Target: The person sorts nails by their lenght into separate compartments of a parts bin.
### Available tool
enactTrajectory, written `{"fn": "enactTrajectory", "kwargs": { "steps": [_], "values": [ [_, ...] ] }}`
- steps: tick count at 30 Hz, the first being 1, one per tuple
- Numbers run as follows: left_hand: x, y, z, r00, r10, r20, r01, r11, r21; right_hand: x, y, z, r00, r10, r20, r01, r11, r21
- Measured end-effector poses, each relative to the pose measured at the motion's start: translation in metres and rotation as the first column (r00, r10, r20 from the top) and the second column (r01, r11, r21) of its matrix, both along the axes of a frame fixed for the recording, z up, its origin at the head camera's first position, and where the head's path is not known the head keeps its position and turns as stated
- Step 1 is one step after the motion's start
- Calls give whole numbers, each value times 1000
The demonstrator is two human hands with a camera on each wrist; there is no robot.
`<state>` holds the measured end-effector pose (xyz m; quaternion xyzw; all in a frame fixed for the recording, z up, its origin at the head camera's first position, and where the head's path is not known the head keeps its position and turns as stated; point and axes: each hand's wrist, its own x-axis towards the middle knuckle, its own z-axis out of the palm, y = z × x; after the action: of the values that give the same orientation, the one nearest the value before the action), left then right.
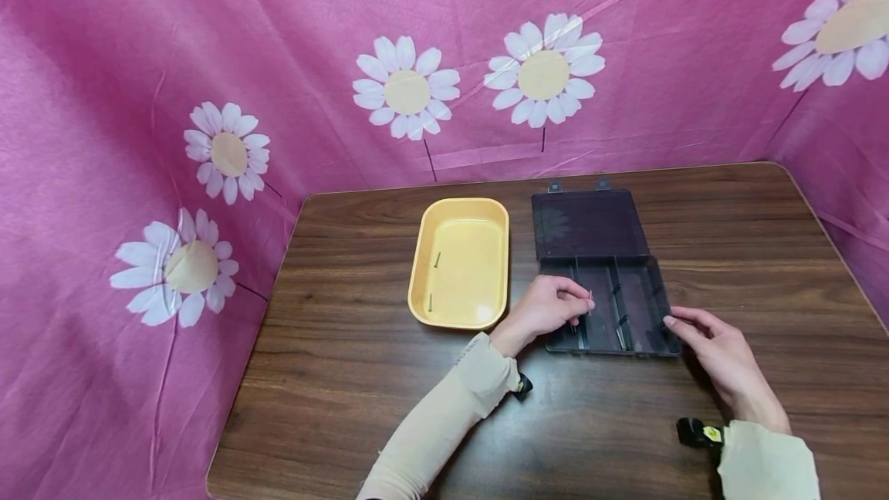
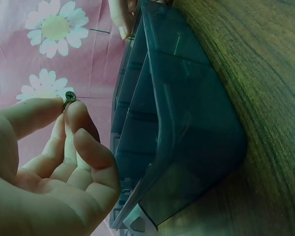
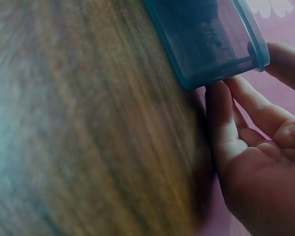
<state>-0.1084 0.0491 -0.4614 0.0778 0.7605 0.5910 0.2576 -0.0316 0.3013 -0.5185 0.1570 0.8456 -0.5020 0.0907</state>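
My left hand (image 1: 549,305) pinches a small screw (image 2: 70,97) between thumb and fingertips; its cross-slotted head shows in the left wrist view. That hand is over the left part of a dark see-through compartment box (image 1: 635,307), hiding some of it. My right hand (image 1: 722,357) holds the box's right side, thumb at the rim and fingers against the outer wall. The box's lid (image 1: 590,224) lies folded back, away from me. Left of the box, a yellow tray (image 1: 458,320) contains two screws, one (image 1: 437,259) farther back and one (image 1: 430,302) nearer me.
Dividers (image 1: 616,299) split the box into long compartments running away from me. Both stand on a brown wood-grain table (image 1: 333,346). A pink cloth (image 1: 305,99) with white daisies hangs behind and beside the table.
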Motion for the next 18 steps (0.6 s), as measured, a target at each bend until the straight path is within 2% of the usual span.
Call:
{"fn": "enactTrajectory", "kwargs": {
  "steps": [5,10,13,18],
  "values": [
    [1,2,-1,1000,5,14,-5,1000,-25,0,1,0,1000,6,-12,-7,999,-41],
    [2,4,-2,999,19,35,-18,999,-35,-1,5,0,1000,-1,-18,-2,990,-144],
    [3,6,-3,999,24,45,-21,998,-56,-2,6,1,1000,0,-14,-3,974,-227],
    [4,7,-3,998,24,56,-20,997,-78,-5,8,5,1000,5,4,-3,926,-377]
  ]
}}
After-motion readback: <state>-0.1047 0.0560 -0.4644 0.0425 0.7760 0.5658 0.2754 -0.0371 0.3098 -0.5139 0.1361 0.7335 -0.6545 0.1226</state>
